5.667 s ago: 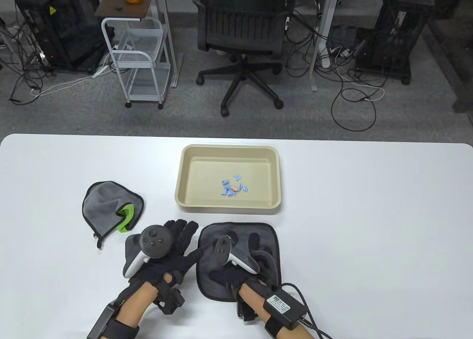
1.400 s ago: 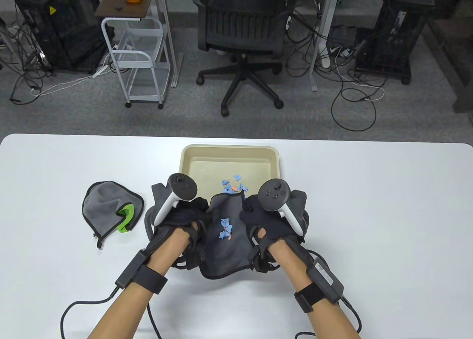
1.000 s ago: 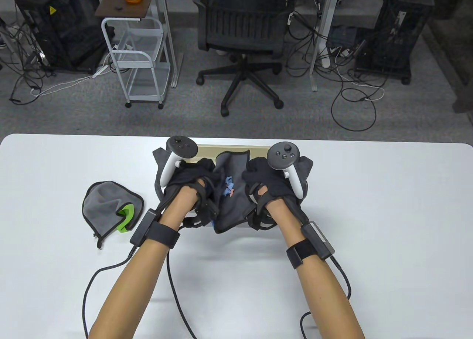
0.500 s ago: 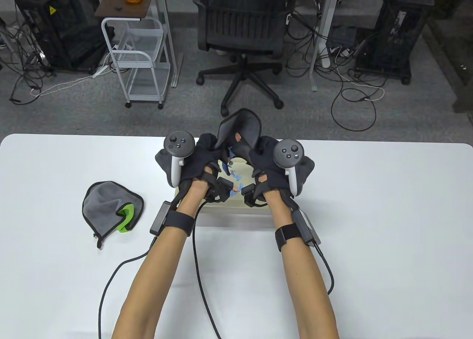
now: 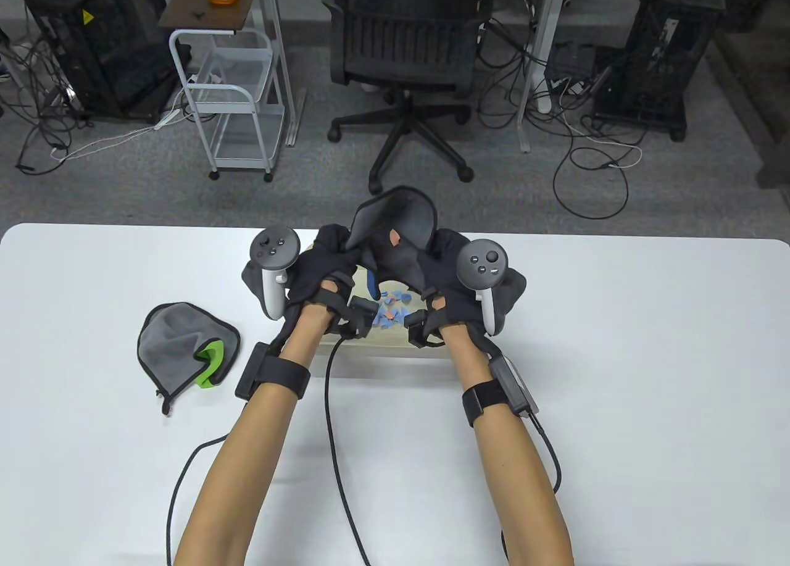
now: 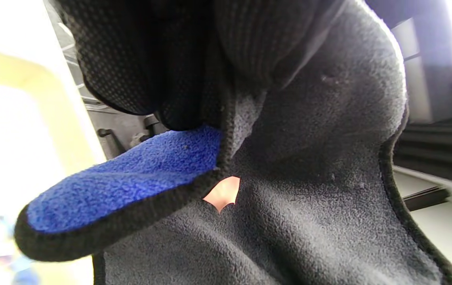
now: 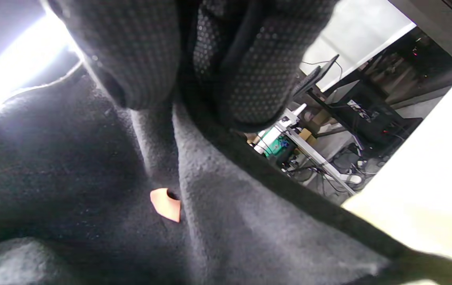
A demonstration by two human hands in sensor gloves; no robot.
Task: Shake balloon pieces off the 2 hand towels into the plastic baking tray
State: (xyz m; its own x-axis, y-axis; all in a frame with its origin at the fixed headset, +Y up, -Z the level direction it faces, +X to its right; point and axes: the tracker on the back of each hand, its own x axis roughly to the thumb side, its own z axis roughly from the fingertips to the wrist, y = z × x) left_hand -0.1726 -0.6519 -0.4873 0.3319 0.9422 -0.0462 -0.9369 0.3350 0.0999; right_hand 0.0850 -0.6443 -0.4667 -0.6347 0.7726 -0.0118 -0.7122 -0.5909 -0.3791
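Note:
Both hands hold a dark grey hand towel point(image 5: 401, 226) raised and tipped over the beige baking tray point(image 5: 395, 347). My left hand point(image 5: 330, 263) grips its left side, my right hand point(image 5: 447, 270) its right side. One orange balloon piece point(image 5: 394, 238) still clings to the cloth; the wrist views show the same orange piece point(image 6: 222, 193) point(image 7: 165, 204). A blue underside flap point(image 6: 123, 182) hangs from the left edge. Blue and orange balloon pieces point(image 5: 390, 310) lie in the tray between my wrists. A second towel point(image 5: 185, 344), grey with a green patch, lies bunched on the table to the left.
The white table point(image 5: 648, 374) reaches to the right and toward me. Glove cables point(image 5: 336, 442) trail across it between my forearms. Beyond the far edge stand an office chair point(image 5: 404, 66) and a white wire cart point(image 5: 228, 97).
My hands carried the dark towel from the table front up over the tray and tilted it. Most pieces slid off into the tray; one orange piece stays on the cloth.

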